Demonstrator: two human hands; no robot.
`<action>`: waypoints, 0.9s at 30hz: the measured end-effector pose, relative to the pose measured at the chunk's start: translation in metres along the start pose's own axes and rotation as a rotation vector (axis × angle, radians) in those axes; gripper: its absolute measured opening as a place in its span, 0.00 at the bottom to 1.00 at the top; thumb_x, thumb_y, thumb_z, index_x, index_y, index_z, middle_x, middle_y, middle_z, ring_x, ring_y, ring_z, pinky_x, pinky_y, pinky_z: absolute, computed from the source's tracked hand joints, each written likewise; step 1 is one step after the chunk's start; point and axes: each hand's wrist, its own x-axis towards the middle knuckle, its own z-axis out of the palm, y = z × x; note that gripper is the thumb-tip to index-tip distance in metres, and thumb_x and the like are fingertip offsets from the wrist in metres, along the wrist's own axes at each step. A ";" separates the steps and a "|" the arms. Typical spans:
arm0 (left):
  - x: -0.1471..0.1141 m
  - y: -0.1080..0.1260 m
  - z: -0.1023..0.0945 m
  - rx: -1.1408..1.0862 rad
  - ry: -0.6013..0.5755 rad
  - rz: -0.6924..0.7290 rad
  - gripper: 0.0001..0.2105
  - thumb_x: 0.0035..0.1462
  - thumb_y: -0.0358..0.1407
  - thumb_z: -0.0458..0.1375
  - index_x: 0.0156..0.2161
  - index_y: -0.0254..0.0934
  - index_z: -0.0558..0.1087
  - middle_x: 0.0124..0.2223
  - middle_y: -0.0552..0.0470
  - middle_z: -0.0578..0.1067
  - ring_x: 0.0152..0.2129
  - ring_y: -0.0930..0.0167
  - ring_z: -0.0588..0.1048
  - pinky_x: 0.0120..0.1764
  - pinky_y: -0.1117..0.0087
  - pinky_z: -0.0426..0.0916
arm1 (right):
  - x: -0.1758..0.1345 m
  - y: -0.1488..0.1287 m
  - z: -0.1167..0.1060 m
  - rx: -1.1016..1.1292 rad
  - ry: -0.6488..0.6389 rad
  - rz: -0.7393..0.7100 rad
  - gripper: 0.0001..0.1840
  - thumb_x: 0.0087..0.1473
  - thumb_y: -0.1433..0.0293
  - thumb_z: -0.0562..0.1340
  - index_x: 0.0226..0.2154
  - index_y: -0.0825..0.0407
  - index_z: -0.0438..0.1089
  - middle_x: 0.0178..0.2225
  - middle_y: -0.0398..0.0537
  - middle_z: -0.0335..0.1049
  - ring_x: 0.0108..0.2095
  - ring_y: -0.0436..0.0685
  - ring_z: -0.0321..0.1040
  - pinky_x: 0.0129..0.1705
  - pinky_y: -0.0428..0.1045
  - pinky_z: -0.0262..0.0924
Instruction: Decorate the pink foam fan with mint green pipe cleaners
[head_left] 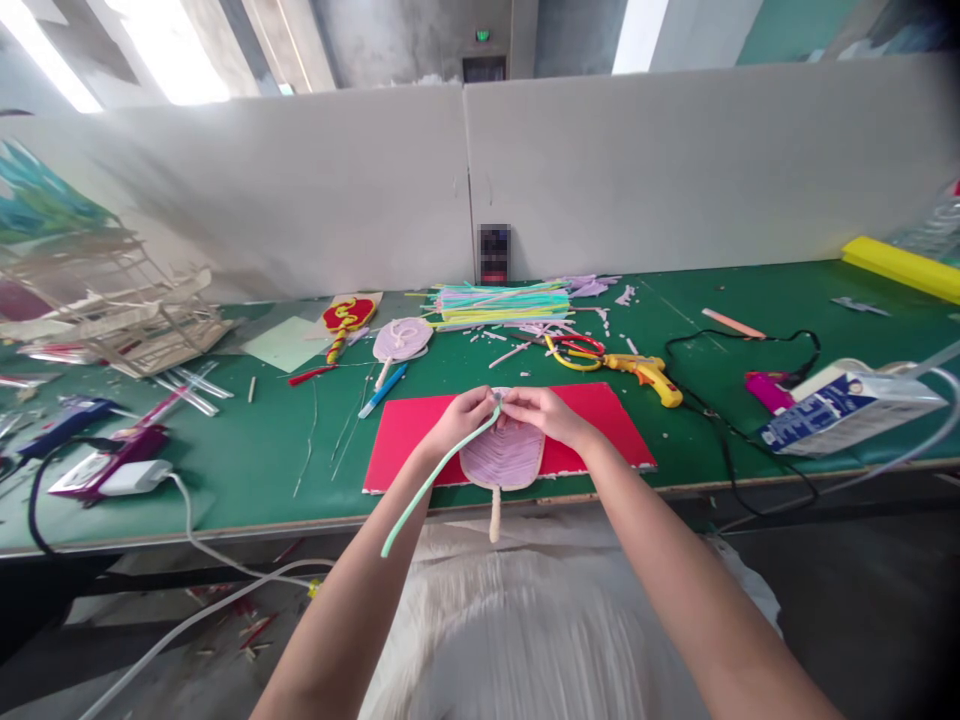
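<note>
My left hand (469, 414) and my right hand (541, 412) meet at the top of a small lilac fan (510, 460), fingertips pinched close together. Between them they hold the end of a mint-green pipe cleaner (429, 490), whose long free part curves down over my left forearm. The fan has a pale edge and a wrapped cream handle (495, 516) that points toward me past the table edge. It lies on a red board (600, 420). My fingers hide the fan's top and the exact fold of the pipe cleaner.
Behind the board lie a bundle of pipe cleaners (510, 303), scissors (579, 348), a yellow glue gun (646, 374), a blue pen (383, 390), another lilac fan (403, 340) and a red-yellow fan (349, 316). Left, a power strip (112, 465); right, a carton (847, 410) and cables.
</note>
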 end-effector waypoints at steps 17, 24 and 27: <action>-0.001 -0.001 -0.002 0.066 -0.075 0.021 0.19 0.57 0.48 0.49 0.27 0.33 0.66 0.27 0.52 0.69 0.25 0.74 0.66 0.31 0.73 0.61 | -0.002 -0.004 -0.003 -0.006 -0.006 0.058 0.10 0.50 0.64 0.60 0.32 0.54 0.71 0.28 0.45 0.73 0.32 0.53 0.66 0.36 0.48 0.56; 0.001 -0.005 -0.004 0.044 -0.055 0.001 0.18 0.56 0.48 0.51 0.27 0.33 0.65 0.26 0.53 0.69 0.25 0.74 0.66 0.31 0.74 0.60 | -0.002 -0.004 -0.001 0.000 0.005 0.071 0.12 0.50 0.63 0.61 0.33 0.54 0.71 0.29 0.45 0.73 0.32 0.53 0.68 0.37 0.49 0.58; 0.000 -0.004 -0.002 0.022 -0.038 -0.020 0.18 0.55 0.48 0.52 0.26 0.33 0.64 0.25 0.54 0.68 0.24 0.75 0.66 0.30 0.74 0.59 | -0.002 -0.003 -0.001 0.019 -0.009 0.064 0.12 0.49 0.63 0.61 0.34 0.54 0.71 0.29 0.45 0.73 0.32 0.53 0.68 0.37 0.49 0.58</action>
